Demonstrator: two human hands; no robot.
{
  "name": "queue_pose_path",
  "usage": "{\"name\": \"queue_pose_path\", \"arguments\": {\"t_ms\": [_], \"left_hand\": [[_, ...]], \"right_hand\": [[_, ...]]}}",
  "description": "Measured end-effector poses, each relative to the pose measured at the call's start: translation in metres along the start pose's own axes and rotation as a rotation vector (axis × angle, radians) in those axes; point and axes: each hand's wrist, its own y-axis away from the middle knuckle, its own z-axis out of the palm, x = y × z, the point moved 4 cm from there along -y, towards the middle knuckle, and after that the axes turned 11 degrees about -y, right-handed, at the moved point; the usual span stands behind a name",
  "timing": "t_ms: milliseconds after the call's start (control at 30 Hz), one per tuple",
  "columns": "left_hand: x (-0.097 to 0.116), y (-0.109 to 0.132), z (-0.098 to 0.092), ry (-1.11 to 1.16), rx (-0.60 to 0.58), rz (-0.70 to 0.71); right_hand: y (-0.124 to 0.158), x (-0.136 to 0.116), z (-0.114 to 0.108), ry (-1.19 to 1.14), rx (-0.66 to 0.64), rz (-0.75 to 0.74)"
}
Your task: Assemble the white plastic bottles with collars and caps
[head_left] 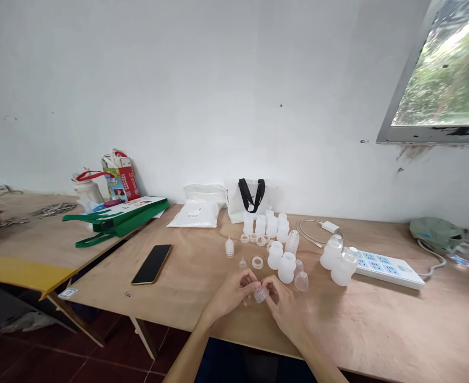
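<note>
Head view shows a clear ribbed piece (260,294) low over the near part of the table (202,298), between the left hand (236,291) and the right hand (282,303). Each hand pinches it narrowly with the fingertips, one from either side, likely because it is too small for a whole-hand hold and this leaves its ribbed wall uncovered. Whether it is one part or several nested together, I cannot tell.

Just beyond the left hand lie a loose ring (257,262) and a small teat (243,263), near enough for a short reach. A ribbed stack (229,248) stands upright a little farther back, perhaps so that it takes up little room. Two bottles (286,267) stand beyond the right hand, with clear caps (301,281) just beside them. More bottles are grouped upright before the bag (240,211), seemingly to keep like with like. Two capped ones (342,271) stand apart on the right by the power strip (394,270), while the phone (151,264) lies flat on the left, well apart from the small parts
</note>
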Motion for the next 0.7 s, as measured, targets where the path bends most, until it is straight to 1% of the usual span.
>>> {"name": "queue_pose_path", "arguments": {"t_ms": [100,200,300,367,467,600,633,700], "left_hand": [[-0.002,-0.001,-0.005,-0.064,0.084,0.012],[-0.006,-0.002,-0.010,-0.198,0.168,0.019],[-0.011,-0.003,-0.010,-0.333,0.201,0.014],[-0.014,-0.004,-0.007,-0.407,0.185,0.002],[-0.016,-0.004,-0.002,-0.457,0.107,-0.009],[-0.018,-0.001,-0.003,-0.370,0.009,-0.012],[-0.020,-0.001,-0.005,-0.336,0.004,-0.023],[-0.029,-0.003,-0.010,-0.316,0.029,-0.053]], "right_hand": [[0.001,0.001,0.003,0.014,-0.060,-0.025],[0.004,0.003,0.006,0.067,-0.144,-0.037],[0.005,0.001,0.007,0.170,-0.198,-0.041],[0.005,-0.001,0.007,0.276,-0.204,-0.038],[0.004,-0.003,0.007,0.418,-0.201,-0.031],[0.003,-0.001,0.008,0.512,-0.182,-0.061],[0.003,0.000,0.008,0.532,-0.172,-0.077],[0.004,0.001,0.008,0.562,-0.159,-0.104]]}}
